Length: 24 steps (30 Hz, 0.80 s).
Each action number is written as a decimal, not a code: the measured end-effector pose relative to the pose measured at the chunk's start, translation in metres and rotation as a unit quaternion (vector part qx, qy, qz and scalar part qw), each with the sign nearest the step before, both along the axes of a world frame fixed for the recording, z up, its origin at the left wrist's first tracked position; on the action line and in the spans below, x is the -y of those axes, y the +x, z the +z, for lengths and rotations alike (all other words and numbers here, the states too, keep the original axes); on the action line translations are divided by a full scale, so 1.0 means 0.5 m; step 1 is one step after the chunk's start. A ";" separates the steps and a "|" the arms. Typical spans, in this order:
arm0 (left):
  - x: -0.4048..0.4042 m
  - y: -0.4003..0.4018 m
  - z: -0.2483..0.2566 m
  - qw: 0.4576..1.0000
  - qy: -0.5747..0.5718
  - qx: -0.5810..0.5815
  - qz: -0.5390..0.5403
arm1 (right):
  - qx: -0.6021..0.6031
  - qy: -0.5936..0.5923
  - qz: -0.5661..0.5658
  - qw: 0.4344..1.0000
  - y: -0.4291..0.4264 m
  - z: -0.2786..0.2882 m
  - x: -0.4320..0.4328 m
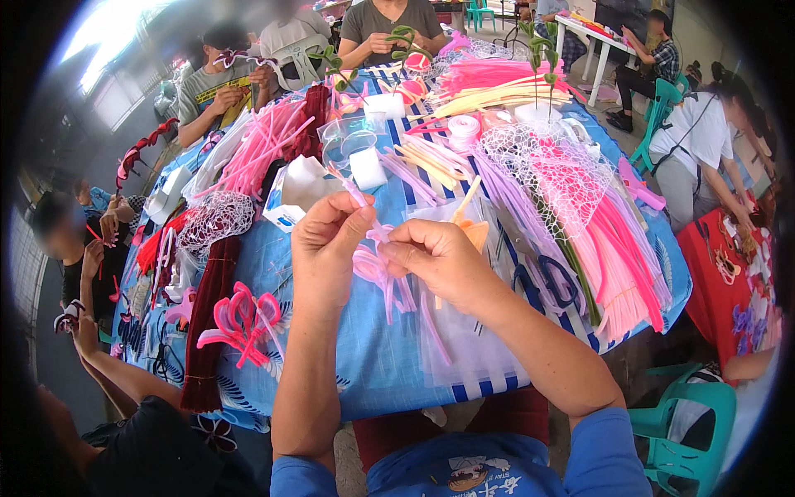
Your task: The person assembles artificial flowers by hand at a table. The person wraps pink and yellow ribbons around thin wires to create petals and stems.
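Note:
My left hand [326, 245] pinches a lilac chenille stem [355, 191] between thumb and fingertips, its pinkish tip pointing up and away. Lower along the same stem, my right hand [444, 261] grips with thumb and forefinger. Pink-and-lilac looped chenille petals [367, 264] show between and below my hands; whether they are joined to the stem I cannot tell. A hot-pink chenille flower [245, 320] lies left of my left forearm. Under my right hand are clear plastic sheets [444, 348], with a peach looped chenille piece [475, 233] just beyond.
Blue-handled scissors [553, 282] lie right of my right hand, near bundles of pink chenille stems [621, 292]. A dark red bundle [211, 323] lies left. A white roll [367, 168] and an opened box [304, 186] stand ahead. A pink glue gun [640, 186] lies far right. People sit around.

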<state>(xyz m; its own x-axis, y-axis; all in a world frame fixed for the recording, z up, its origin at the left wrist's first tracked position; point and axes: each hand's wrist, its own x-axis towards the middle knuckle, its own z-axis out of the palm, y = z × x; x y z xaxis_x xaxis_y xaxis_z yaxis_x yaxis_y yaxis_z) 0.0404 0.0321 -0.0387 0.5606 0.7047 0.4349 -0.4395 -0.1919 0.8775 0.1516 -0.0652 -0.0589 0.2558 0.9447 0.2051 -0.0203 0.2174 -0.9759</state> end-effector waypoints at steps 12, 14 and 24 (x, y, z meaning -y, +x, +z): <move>-0.008 -0.053 0.043 0.991 0.069 -0.047 0.101 | 0.223 0.177 -0.238 0.929 0.018 0.018 0.006; 0.000 -0.080 0.041 0.975 0.084 -0.177 0.106 | 0.197 0.213 -0.270 0.918 0.029 0.024 0.007; 0.029 -0.097 -0.058 0.868 0.292 -0.384 0.118 | 0.098 0.273 -0.303 0.908 0.055 0.041 0.003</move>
